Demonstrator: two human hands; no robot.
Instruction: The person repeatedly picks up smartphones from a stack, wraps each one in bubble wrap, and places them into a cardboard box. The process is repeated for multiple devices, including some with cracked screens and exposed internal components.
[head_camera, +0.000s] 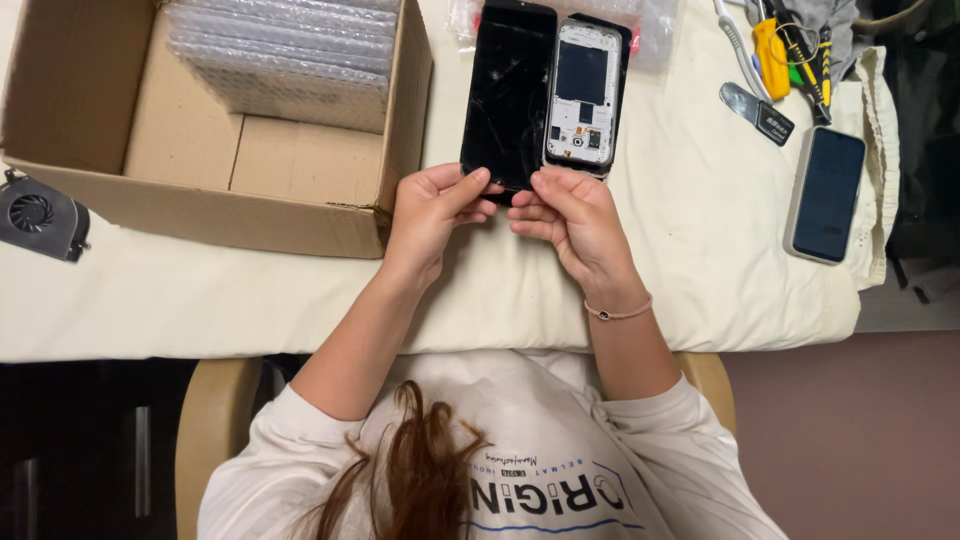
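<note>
A black phone screen panel (508, 90) with cracked glass lies lengthwise on the white cloth (700, 220). Right beside it, touching it, is an opened phone body (585, 95) with a white inner frame and dark parts showing. My left hand (430, 215) pinches the near end of the screen panel between thumb and fingers. My right hand (575, 225), with a thin bracelet on the wrist, holds the near end of the phone body. The fingertips of both hands meet where the two pieces join.
An open cardboard box (300, 205) with bubble-wrapped packs (285, 50) stands at the left, a small black fan (35, 215) beside it. At the right lie another phone (825, 195), a metal pry tool (757, 112) and yellow-handled tools (775, 55). A plastic bag (655, 30) lies behind the phone parts.
</note>
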